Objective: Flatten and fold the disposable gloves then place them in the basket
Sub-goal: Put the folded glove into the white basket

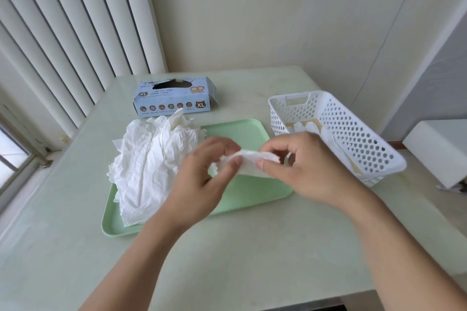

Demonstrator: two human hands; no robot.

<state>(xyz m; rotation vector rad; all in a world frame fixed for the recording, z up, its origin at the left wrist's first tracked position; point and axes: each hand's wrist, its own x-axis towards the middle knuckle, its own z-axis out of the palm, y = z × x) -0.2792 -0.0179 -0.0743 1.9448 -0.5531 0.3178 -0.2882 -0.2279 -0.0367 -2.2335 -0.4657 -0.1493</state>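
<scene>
Both hands, left hand (202,171) and right hand (300,166), pinch one glove (249,160) above the tray (242,134). Right of the grip, the basket (353,134) holds some gloves. Left, a big pile (151,159) waits.

The single head-worn wide-angle camera looks forward and down from above the near edge of the table (252,247), close over both forearms, facing the far corner where the blinds (75,33) at left meet the wall (278,20), edges bowed by the lens.
</scene>
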